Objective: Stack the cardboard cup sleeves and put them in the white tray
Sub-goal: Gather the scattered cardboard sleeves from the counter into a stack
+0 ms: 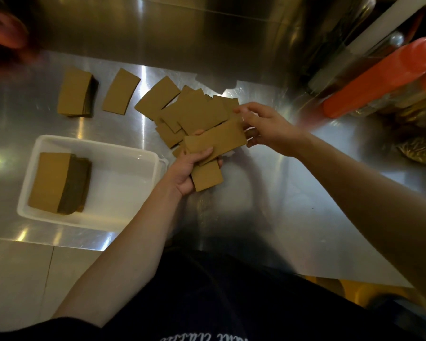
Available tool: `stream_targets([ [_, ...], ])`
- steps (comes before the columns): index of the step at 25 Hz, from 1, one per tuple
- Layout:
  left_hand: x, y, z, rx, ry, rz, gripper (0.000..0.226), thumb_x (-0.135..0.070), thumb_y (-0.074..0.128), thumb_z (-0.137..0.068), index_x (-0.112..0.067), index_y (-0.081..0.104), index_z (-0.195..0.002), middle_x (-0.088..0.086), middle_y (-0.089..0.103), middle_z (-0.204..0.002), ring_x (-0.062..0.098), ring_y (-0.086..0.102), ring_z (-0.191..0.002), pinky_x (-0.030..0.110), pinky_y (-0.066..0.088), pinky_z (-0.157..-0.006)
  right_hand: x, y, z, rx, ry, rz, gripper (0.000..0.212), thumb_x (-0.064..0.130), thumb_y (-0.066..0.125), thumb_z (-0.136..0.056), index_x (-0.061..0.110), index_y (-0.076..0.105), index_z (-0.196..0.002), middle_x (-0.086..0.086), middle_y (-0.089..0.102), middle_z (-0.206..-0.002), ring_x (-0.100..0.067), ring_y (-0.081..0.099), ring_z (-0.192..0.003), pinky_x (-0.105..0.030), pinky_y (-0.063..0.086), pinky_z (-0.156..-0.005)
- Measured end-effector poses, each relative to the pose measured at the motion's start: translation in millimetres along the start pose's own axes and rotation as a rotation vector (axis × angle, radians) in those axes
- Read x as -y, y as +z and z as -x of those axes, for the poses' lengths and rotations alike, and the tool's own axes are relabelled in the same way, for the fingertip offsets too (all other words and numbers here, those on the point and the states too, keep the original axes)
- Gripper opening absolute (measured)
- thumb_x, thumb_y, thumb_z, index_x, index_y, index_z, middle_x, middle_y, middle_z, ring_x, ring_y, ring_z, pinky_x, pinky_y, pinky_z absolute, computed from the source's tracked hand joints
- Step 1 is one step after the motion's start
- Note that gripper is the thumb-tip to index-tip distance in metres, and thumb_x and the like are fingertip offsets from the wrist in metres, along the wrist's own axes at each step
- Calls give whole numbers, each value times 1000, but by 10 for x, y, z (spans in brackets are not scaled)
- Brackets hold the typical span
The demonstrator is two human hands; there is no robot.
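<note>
My left hand (188, 168) grips a small bunch of flat brown cardboard cup sleeves (207, 177) above the steel counter. My right hand (266, 126) pinches the right end of the top sleeve (217, 140) lying across that bunch. Behind them a loose pile of sleeves (190, 112) spreads over the counter. A single sleeve (121, 94) lies left of the pile, and a neat stack (75, 92) stands further left. The white tray (123, 178) sits at the front left with a stack of sleeves (57, 183) in its left half.
Orange-capped bottles (379, 80) and bagged goods (421, 146) crowd the right back corner. A steel wall (182, 28) rises behind the counter. A reddish blurred object (3, 30) shows at the top left. The counter's front edge (84, 244) runs just below the tray.
</note>
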State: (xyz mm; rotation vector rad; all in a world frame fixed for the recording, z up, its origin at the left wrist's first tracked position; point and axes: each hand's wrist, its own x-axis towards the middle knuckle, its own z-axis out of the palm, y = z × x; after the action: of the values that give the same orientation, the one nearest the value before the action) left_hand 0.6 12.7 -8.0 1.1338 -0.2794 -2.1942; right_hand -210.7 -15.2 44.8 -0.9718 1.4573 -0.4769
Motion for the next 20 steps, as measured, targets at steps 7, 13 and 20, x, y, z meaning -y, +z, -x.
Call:
stream_targets([
  [7, -15, -52, 21, 58, -115, -32, 46, -47, 54, -92, -19, 59, -128, 11, 70, -117, 26, 69, -99, 44, 55, -87, -56, 22, -78, 55, -100, 241, 36, 11, 65, -91, 9, 58, -126, -7, 62, -108, -15, 61, -86, -20, 49, -65],
  [13, 20, 1, -19, 100, -245, -169, 28, -19, 50, -98, -9, 60, -123, 15, 74, -105, 26, 73, -92, 40, 60, -83, -86, 256, -220, 8, -223, 500, 32, 28, 75, -83, 19, 66, -113, 8, 62, -94, -3, 58, -79, -12, 44, -67],
  [20, 65, -245, -193, -8, -152, 104, 59, 3, 44, -85, -35, 54, -128, 18, 66, -101, 29, 64, -92, 48, 52, -87, -103, 199, -791, -371, -84, 599, 49, 41, 68, -85, 14, 56, -123, 1, 57, -99, -15, 57, -89, -31, 51, -78],
])
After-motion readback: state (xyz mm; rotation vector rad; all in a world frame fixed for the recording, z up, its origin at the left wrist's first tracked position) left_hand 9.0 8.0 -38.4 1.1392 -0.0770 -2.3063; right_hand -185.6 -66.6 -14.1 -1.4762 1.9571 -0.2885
